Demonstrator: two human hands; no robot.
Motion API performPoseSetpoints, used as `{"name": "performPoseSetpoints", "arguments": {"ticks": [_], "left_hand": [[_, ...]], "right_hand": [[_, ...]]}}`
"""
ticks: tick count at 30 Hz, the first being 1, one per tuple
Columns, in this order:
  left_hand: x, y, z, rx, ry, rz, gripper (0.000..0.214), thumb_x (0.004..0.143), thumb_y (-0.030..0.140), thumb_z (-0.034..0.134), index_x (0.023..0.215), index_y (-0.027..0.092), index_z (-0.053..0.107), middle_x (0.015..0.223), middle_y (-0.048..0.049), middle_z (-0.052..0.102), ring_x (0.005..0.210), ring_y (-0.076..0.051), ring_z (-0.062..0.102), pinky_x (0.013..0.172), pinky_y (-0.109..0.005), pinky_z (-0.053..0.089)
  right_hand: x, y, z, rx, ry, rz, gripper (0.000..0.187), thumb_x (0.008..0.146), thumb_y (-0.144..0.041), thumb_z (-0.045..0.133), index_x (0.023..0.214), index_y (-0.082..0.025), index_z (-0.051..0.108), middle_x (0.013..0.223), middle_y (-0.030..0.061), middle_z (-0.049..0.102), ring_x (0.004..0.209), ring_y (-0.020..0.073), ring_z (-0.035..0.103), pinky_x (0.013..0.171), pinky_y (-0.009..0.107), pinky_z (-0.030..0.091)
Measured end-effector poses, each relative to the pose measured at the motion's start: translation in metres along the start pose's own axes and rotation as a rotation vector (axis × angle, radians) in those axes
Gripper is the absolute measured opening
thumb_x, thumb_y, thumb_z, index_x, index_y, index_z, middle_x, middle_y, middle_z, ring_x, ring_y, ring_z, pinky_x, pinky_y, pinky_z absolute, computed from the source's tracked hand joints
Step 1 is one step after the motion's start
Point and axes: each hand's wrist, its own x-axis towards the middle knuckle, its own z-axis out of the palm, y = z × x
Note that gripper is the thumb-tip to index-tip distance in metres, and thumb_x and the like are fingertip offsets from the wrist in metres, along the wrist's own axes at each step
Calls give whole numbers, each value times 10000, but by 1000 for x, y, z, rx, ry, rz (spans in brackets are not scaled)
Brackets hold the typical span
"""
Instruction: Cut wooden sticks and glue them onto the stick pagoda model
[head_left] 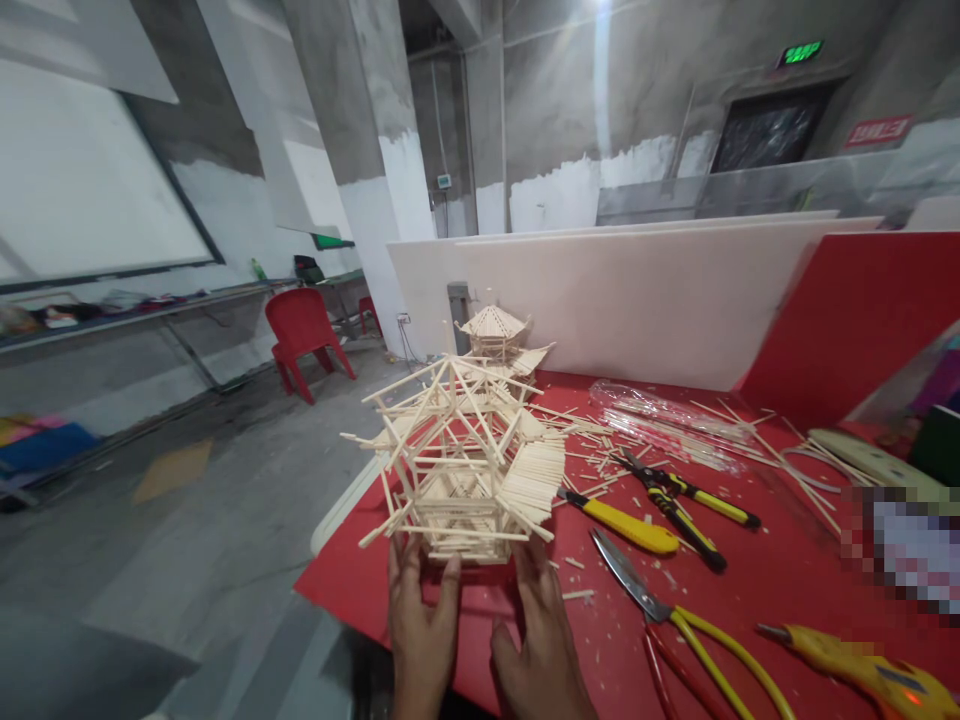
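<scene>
Openwork, slat-roofed pagoda model (457,463) in thin pale wood.

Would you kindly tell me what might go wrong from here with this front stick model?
The front stick model is built of thin sticks, so parts might snap if the left hand or right hand at its base presses too hard. The second model stands close behind, so a shove could knock them together. The yellow glue gun shows an orange light, so it may be hot enough to burn.
</scene>
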Motion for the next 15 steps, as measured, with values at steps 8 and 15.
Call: {"name": "performPoseSetpoints", "arguments": {"ticks": [8, 15], "left_hand": [[-1, -1, -1, 12, -7, 16, 549, 887, 470, 543, 1298, 106, 563, 1534, -225, 395, 1453, -312, 315, 1149, -482, 334], [-1, 0, -1, 12, -5, 30, 515, 893, 457, 541, 1259, 100, 601, 1511, -224, 429, 1455, -309, 310, 1137, -453, 361]], "right_hand": [[0, -3, -3, 10, -6, 17, 897, 758, -64, 484, 1563, -297, 167, 1630, 39, 159, 1489, 290, 197, 1133, 507, 378], [2, -1, -5, -11, -35, -3, 929, 750, -57, 499, 1569, -298, 133, 1627, 42, 176, 1498, 306, 141, 1144, 517, 361]]}}
